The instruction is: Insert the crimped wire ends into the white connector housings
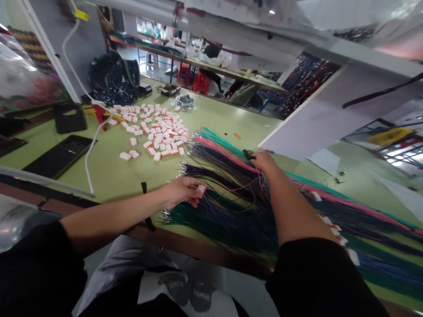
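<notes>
1 small conn. (201, 189), white w/ orange, held up over the wires (220, 159), nr the worktop's (228, 115) near edge. 1 slack pink wire (231, 190) runs R from it; can't tell if seated. Wires lie flat in long bundles, silvery tips L, tails twd R edge: teal/pink farthest from near edge, dark mid, green nearest.

Wiring workshop, apparently: green bench (224, 115) with wire bundles (224, 159), heaped white-orange connectors (161, 134); another worktable (244, 78) behind.
</notes>
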`<state>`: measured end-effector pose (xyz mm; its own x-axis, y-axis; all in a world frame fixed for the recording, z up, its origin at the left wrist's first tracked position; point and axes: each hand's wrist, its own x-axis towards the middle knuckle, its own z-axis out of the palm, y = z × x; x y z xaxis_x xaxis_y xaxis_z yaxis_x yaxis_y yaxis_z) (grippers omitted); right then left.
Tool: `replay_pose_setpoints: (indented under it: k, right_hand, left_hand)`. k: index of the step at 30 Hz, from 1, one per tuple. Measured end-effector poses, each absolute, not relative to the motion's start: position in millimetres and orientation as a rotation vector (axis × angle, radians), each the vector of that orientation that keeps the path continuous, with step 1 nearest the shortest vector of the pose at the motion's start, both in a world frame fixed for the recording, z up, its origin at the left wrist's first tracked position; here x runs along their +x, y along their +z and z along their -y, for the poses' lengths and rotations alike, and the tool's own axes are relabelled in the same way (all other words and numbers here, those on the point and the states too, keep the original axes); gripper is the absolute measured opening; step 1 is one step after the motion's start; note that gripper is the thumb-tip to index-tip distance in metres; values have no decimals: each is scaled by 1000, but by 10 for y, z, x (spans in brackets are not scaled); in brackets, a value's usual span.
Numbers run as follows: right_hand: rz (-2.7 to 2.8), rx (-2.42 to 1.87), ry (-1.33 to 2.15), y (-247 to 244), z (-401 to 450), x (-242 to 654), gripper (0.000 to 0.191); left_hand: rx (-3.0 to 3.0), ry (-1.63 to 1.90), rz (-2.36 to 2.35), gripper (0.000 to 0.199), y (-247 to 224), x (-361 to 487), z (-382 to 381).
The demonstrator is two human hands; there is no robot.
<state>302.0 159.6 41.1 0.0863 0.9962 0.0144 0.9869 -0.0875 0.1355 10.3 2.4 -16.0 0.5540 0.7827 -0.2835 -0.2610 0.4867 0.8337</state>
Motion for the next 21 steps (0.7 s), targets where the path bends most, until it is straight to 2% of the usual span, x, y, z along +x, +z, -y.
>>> replay_pose_setpoints:
  k: [6, 11, 16, 21]
  right_hand:
    - [-1898, 2337, 287, 392, -1669, 3119, 37]
    - [-1908, 2284, 350, 331, -1721, 3018, 35]
    - [-2141, 2042, 279, 210, -1721, 2721, 26]
    - [-2187, 2110, 281, 115, -1656, 2598, 26]
  left_hand:
    - [827, 665, -729, 30, -135, 108, -3]
    - [832, 651, -745, 26, -119, 107, -7]
    - [825, 659, -757, 29, -140, 121, -21]
    - [811, 682, -739, 28, -191, 121, -54]
